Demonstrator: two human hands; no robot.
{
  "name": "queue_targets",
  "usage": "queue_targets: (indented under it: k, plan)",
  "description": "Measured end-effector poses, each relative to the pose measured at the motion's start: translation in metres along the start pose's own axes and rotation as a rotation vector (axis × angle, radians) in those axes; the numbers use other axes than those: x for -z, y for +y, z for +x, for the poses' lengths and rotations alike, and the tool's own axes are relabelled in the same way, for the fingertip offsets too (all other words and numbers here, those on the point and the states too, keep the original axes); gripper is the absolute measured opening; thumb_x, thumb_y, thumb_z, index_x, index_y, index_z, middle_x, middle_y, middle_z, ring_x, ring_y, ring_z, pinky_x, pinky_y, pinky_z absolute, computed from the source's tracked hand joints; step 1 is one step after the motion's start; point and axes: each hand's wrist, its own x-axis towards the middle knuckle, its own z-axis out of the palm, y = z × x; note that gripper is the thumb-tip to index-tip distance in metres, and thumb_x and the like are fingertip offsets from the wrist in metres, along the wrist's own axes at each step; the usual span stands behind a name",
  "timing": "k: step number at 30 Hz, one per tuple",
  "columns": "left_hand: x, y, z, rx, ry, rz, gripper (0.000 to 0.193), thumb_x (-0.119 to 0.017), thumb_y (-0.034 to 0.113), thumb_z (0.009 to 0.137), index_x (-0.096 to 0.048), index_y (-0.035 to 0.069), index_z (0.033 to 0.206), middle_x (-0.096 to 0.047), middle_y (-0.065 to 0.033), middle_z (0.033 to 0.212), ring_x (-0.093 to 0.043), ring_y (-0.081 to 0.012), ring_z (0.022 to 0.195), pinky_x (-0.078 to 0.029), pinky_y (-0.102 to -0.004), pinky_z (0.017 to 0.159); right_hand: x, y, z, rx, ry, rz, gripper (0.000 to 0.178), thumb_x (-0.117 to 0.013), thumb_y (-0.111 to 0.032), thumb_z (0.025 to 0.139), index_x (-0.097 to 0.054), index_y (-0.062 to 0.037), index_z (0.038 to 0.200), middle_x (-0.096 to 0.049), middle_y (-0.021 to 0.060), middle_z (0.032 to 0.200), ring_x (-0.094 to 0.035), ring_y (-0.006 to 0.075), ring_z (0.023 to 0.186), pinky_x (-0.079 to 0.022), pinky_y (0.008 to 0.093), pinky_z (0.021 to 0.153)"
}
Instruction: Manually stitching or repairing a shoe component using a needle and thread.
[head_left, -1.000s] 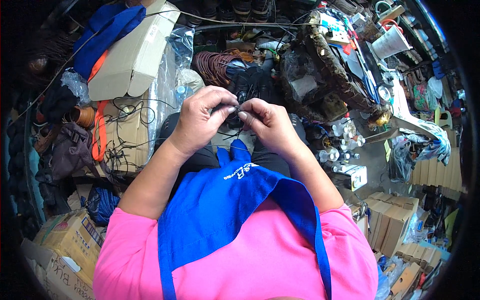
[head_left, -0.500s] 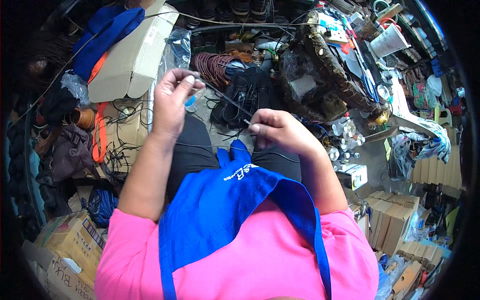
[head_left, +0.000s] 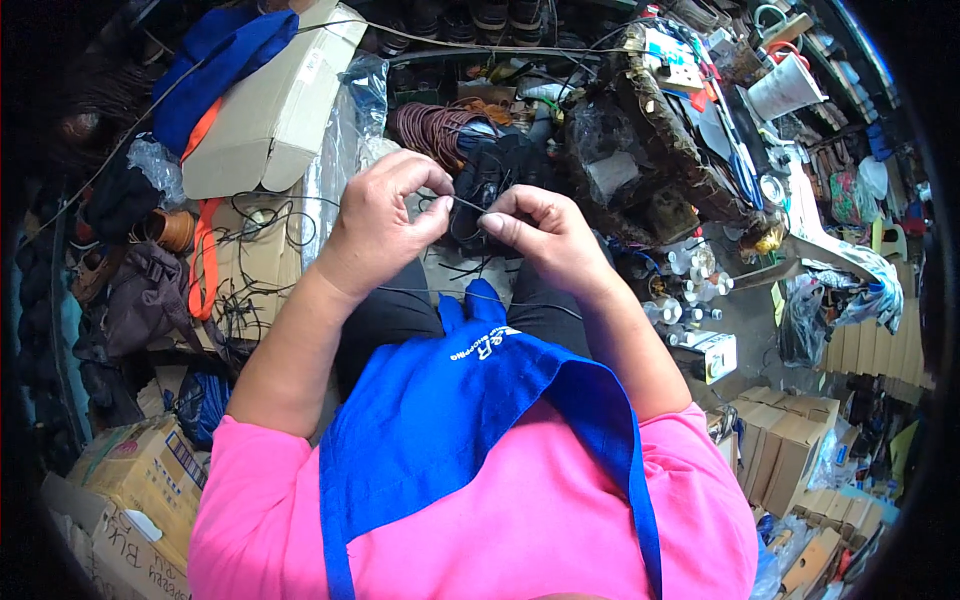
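A short, taut length of thin dark cord (head_left: 468, 204) spans the gap between my two hands, above my lap. My left hand (head_left: 390, 215) pinches one end between thumb and forefinger. At the other end, my right hand (head_left: 548, 235) grips it with thumb and fingertips. Just beyond and below the hands are black shoes (head_left: 488, 172), partly covered by them. My blue apron (head_left: 440, 400) lies over my lap, and dark cord scraps (head_left: 462, 268) lie on the floor between my knees.
To the left are a large cardboard piece (head_left: 262, 130), an orange strap (head_left: 203, 260) and tangled black cords (head_left: 250, 290). A coil of brown cord (head_left: 430, 130) lies ahead. A rough-edged worn bin (head_left: 650, 130), small bottles (head_left: 690, 285) and stacked cardboard (head_left: 785, 440) stand to the right.
My hands have come closer together, so the stretch of cord between them is shorter. The left hand moved right and slightly down; the right hand rose a little.
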Motion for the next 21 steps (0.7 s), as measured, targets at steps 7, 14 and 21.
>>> queue_targets:
  k: [7, 14, 21]
  plan:
    - [0.039, -0.032, 0.011, -0.065, 0.182, 0.398, 0.010, -0.062, 0.002, 0.076, -0.062, 0.001, 0.086, -0.063, -0.0096, 0.092, -0.060, -0.0195, 0.086, -0.046, -0.0287, 0.079, 0.031, 0.002, -0.012, 0.002, 0.080, 0.238, 0.015, -0.062, -0.018, 0.085, -0.059, -0.0040, 0.082, -0.055, -0.0042, 0.074, -0.047, 0.0035, 0.071, -0.039, 0.0206, 0.066]
    - [-0.012, -0.013, 0.000, 0.350, -0.190, -0.813, 0.049, -0.066, 0.029, 0.082, -0.051, 0.003, 0.122, -0.060, -0.0070, 0.110, -0.059, -0.0150, 0.094, -0.043, -0.0267, 0.085, 0.021, -0.007, -0.011, 0.015, 0.100, 0.162, 0.015, -0.064, -0.018, 0.085, -0.061, -0.0029, 0.084, -0.057, -0.0030, 0.075, -0.049, 0.0038, 0.069, -0.040, 0.0190, 0.064]
    - [-0.082, 0.002, -0.011, 0.411, -0.189, -1.089, 0.034, -0.061, 0.014, 0.087, -0.049, 0.001, 0.116, -0.057, -0.0039, 0.106, -0.054, -0.0105, 0.097, -0.045, -0.0262, 0.087, 0.010, -0.005, -0.015, 0.067, 0.198, 0.265, 0.017, -0.063, -0.016, 0.085, -0.063, 0.0003, 0.091, -0.063, 0.0028, 0.081, -0.057, 0.0073, 0.074, -0.048, 0.0216, 0.067]
